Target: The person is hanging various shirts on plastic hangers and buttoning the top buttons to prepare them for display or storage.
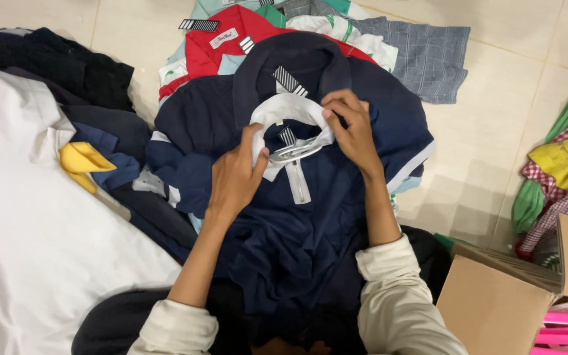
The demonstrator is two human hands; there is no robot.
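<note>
A navy polo shirt (297,223) with a white collar (288,109) lies on a stack of shirts in front of me. A grey plastic hanger (295,152) sits inside its neck opening. My left hand (235,174) pinches the left side of the collar at the hanger's end. My right hand (352,128) grips the right side of the collar, fingers curled over its edge. Beneath lies another navy shirt (376,85), and under that a red shirt (221,39).
White fabric (27,250) covers the left, with dark garments (67,69) and a yellow piece (81,161) beside it. A grey checked shirt (428,56) lies at the top. A cardboard box (494,296) stands at the lower right, with a pile of coloured clothes (563,164) on the tiled floor.
</note>
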